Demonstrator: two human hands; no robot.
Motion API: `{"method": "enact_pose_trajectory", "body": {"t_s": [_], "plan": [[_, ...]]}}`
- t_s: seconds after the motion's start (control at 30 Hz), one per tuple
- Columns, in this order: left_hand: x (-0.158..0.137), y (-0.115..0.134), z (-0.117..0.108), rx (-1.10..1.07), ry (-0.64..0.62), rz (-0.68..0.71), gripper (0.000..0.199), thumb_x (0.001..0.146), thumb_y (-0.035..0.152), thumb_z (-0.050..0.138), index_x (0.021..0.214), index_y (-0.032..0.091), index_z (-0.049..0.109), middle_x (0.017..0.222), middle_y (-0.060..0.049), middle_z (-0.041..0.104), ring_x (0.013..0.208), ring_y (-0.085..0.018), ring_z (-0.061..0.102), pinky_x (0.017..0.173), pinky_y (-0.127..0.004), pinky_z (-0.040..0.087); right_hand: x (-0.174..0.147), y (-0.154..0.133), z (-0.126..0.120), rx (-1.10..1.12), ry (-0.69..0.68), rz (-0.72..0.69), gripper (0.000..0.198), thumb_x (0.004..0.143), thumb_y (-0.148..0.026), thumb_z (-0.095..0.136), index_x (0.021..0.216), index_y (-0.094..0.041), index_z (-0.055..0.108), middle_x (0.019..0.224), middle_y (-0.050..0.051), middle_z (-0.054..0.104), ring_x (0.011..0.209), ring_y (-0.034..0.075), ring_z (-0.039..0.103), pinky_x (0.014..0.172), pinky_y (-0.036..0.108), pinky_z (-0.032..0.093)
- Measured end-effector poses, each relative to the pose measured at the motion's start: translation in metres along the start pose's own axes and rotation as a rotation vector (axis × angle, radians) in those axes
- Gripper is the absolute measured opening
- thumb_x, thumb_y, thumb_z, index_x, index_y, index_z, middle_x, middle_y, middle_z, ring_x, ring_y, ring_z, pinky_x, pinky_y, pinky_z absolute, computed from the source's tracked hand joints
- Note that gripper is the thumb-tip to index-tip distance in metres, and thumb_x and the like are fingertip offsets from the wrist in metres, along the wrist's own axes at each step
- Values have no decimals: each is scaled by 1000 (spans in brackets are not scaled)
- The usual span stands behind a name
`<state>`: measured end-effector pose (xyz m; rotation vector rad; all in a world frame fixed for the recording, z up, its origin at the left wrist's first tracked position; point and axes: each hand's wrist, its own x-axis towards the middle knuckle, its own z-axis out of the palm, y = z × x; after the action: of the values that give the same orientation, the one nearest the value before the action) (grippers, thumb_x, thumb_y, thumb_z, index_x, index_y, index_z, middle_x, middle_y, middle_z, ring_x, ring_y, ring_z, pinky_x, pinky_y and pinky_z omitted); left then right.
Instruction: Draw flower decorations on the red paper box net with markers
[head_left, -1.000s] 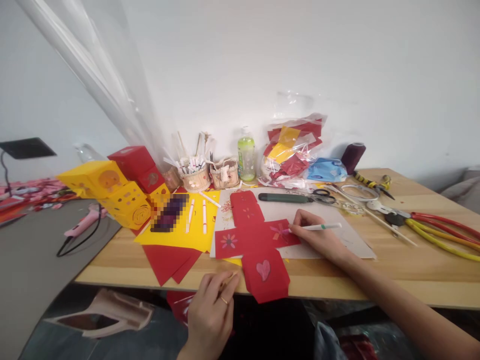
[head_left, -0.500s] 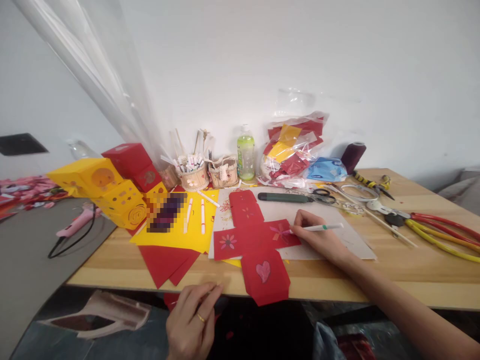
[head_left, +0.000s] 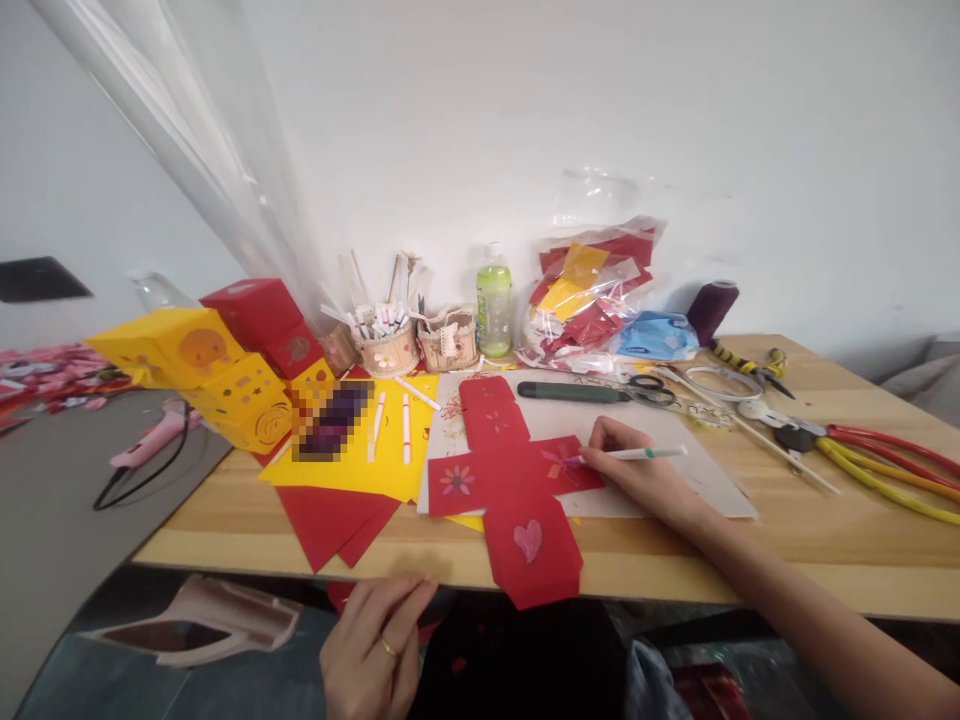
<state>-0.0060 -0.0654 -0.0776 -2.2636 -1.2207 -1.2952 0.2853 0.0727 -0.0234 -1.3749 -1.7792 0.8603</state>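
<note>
My right hand (head_left: 637, 465) is closed around a white marker (head_left: 652, 453) with a green band. The marker's purple tip meets the right flap of a red paper box cutout (head_left: 510, 475), at a flower drawing (head_left: 559, 462). Another flower (head_left: 456, 480) decorates the left flap, and a pink heart (head_left: 528, 541) marks the front one. The cutout lies unfolded, its front flap past the table edge. Below that edge, my left hand (head_left: 379, 640) wears a ring and has its fingers drawn together; whether anything is in them is hidden.
A grey board (head_left: 675, 490) lies under the cutout, with a green-handled cutter (head_left: 574, 392) and scissors (head_left: 652, 390) on it. Yellow sheets (head_left: 397, 475) bear loose markers. Paper boxes (head_left: 255, 325), marker baskets (head_left: 388, 352), a bottle (head_left: 493, 300) and pliers (head_left: 802, 437) surround it.
My left hand has shifted slightly left and down. My right hand stays at the flower, with the marker tilted a little differently.
</note>
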Motion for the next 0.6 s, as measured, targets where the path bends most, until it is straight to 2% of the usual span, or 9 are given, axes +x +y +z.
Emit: {"method": "enact_pose_trajectory", "body": {"t_s": [0.3, 0.47, 0.6], "plan": [[0, 1, 1, 6, -8, -9, 32, 79, -1, 51, 104, 15, 63, 86, -8, 63, 80, -16, 59, 69, -26, 51, -1, 1, 0, 4, -13, -22, 18, 74, -25, 54, 60, -21, 42, 56, -4, 46, 55, 13, 41, 51, 25, 33], [6, 5, 3, -10, 63, -13, 32, 79, -1, 48, 102, 15, 63, 83, -7, 63, 77, -15, 60, 66, -24, 51, 0, 1, 1, -7, -3, -18, 20, 75, -26, 54, 59, -21, 42, 56, -3, 46, 55, 13, 41, 51, 25, 33], [1, 7, 4, -9, 98, 6, 36, 78, -3, 46, 107, 12, 60, 89, -10, 63, 84, -17, 61, 71, -24, 51, -1, 2, 0, 5, -18, -20, 19, 74, -25, 54, 59, -21, 42, 56, -3, 47, 55, 13, 42, 51, 25, 33]]}}
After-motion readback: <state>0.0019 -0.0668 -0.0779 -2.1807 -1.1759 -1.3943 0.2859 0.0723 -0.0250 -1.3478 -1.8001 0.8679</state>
